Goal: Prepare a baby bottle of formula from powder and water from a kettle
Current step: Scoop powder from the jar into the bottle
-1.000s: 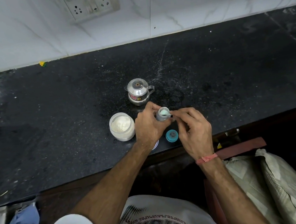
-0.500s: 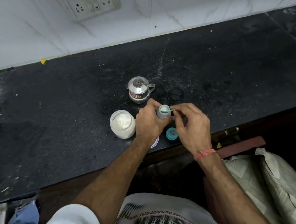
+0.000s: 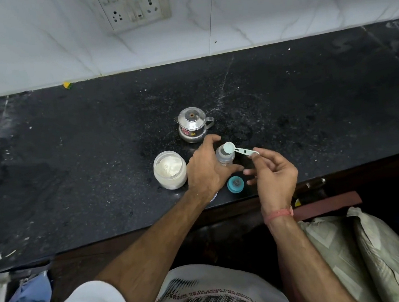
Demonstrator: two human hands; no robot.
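My left hand (image 3: 206,167) loosely cups the bottle (image 3: 225,157); my right hand (image 3: 272,174) pinches the scoop (image 3: 238,149), its bowl over the bottle's mouth.

home kitchen for sure, black stone countertop (image 3: 77,162) against white marble-look wall tiles (image 3: 277,4), switch-and-socket plate (image 3: 134,6) above the countertop, little steel kettle (image 3: 193,124) on it
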